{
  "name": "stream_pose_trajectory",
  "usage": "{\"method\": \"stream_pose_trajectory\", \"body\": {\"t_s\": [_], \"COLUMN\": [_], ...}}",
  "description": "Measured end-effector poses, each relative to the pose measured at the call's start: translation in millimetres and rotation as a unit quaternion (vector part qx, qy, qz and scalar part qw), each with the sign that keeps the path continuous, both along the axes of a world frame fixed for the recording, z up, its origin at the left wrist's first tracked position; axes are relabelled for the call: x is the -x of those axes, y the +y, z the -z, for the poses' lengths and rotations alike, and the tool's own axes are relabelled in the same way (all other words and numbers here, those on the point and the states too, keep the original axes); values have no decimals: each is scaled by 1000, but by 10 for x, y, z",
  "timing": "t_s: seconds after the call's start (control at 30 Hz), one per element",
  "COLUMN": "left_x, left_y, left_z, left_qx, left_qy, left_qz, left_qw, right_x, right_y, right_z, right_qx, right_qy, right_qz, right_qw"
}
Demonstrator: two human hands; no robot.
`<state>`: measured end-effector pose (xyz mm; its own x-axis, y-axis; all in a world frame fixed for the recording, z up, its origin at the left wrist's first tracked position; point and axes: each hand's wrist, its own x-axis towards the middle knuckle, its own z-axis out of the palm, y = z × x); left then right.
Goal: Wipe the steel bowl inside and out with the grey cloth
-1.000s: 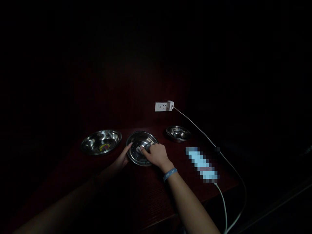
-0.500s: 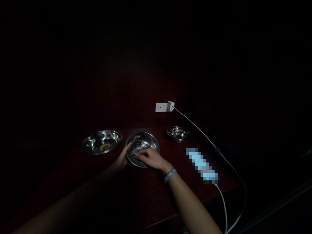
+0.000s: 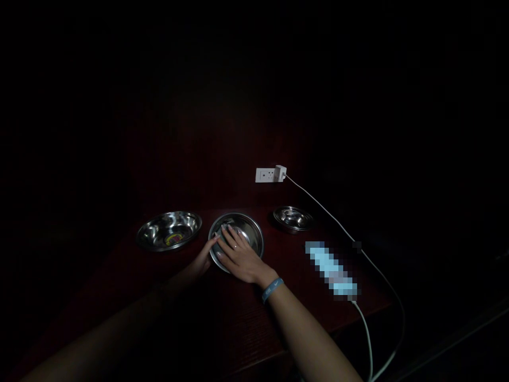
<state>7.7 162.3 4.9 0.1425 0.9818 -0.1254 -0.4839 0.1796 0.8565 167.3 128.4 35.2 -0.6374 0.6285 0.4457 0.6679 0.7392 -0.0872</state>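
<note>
Three steel bowls stand on the dark counter. The right hand now lies flat, fingers spread, inside the middle bowl, no longer bunched; the left hand steadies its near-left rim, grip loose.

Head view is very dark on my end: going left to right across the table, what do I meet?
Large steel bowl with a sticker inside → left hand at the rim of the middle steel bowl, right hand inside it → small steel bowl → pixelated phone → white cable.
</note>
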Motion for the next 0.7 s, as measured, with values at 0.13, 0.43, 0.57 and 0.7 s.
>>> {"method": "stream_pose_trajectory", "body": {"t_s": [0.13,0.43,0.57,0.7], "left_x": [13,-7,-1,15], "left_y": [21,-23,-34,-12], "left_z": [18,-51,-53,-20], "left_qx": [0,0,7,9], "left_qy": [1,5,4,-5], "left_qz": [10,19,29,46], "left_qw": [1000,1000,1000,999], "right_x": [-11,2,12,-22], "right_y": [20,18,13,29], "right_z": [34,39,39,21], "right_qx": [3,51,58,72], "right_qy": [-4,0,6,3], "right_qz": [12,13,17,77], "right_qw": [1000,999,998,994]}}
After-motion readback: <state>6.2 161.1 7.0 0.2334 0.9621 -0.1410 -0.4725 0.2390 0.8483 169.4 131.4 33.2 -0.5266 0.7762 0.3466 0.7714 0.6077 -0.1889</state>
